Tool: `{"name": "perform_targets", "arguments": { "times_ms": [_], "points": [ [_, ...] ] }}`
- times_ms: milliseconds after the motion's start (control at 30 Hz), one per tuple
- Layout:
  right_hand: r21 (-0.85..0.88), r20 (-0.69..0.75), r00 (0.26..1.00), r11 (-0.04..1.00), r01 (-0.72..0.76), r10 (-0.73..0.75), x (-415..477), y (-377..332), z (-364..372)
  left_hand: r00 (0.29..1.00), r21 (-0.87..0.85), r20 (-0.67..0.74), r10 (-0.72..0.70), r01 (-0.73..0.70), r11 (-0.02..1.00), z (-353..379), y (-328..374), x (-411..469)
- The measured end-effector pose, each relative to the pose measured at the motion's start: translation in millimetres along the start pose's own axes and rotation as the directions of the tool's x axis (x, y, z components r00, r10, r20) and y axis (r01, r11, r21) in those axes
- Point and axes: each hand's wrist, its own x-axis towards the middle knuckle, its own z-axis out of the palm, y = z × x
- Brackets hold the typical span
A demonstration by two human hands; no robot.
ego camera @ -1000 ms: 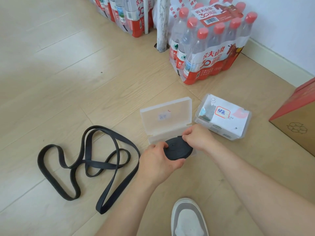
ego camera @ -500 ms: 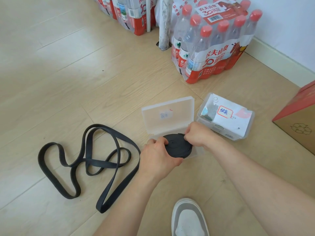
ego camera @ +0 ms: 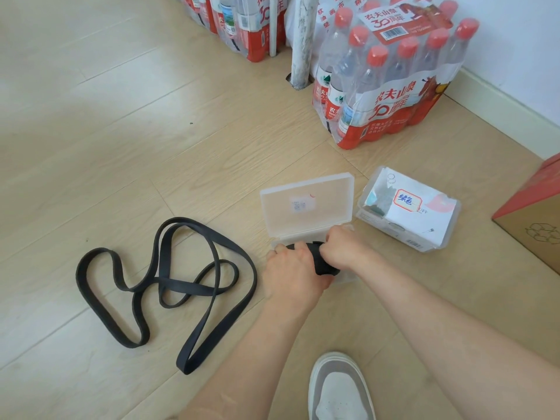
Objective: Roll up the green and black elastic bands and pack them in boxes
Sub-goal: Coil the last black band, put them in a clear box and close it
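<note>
Both hands are on the rolled black band. The left hand grips it from the left with fingers curled over the top. The right hand grips the right side the same way, knuckles up. Neither hand is slack.

The roll sits right over the base of the open clear box. The hands hide most of the base, so I can't tell if the roll is fully seated in it. The lid stands hinged back on the far side, with a small sticker in the middle.

A second black band lies unrolled in loose overlapping loops on the wood floor, left of the hands and not touching the box.

A closed clear box sits just right of the open one. Something dark green shows at its left end, and a white card with a red-framed handwritten label faces up.

Behind the boxes there's a shrink-wrapped pack of red-capped water bottles. A white pole stands beside it and another pack is further left.

A cardboard carton is at the right edge. One white and grey shoe is at the bottom, between the forearms.
</note>
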Motion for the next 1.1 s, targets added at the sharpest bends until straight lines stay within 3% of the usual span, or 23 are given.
{"name": "perform_targets", "arguments": {
  "times_ms": [133,300,433,633,833,967,1100],
  "points": [
    [0.035,-0.043,0.998,0.999,0.040,-0.038,-5,6,1,1.000,0.044,-0.023,-0.007,0.008,0.999,6,7,3],
    [0.100,-0.181,0.976,0.985,0.141,-0.122,-23,27,0,0.995,-0.075,0.025,-0.095,0.097,0.992,15,12,5],
    [0.020,-0.246,0.957,0.986,0.164,-0.154,-41,40,5,0.987,-0.124,0.098,-0.126,0.138,0.983,18,17,8],
    [0.033,-0.214,0.963,0.984,0.176,-0.165,-39,49,10,0.986,-0.217,0.167,-0.014,0.050,0.975,16,0,9],
    [-0.173,-0.218,0.945,0.962,0.210,-0.245,-35,47,18,0.993,-0.161,-0.022,0.116,-0.118,0.980,19,-10,-4],
    [-0.122,-0.281,0.912,0.954,0.274,-0.298,-40,47,21,0.973,-0.160,-0.103,0.205,-0.220,0.962,35,-11,-6],
    [-0.140,-0.256,0.907,0.941,0.307,-0.334,-40,46,19,0.941,-0.097,-0.213,0.263,-0.288,0.953,44,-15,-8]
  ]
}}
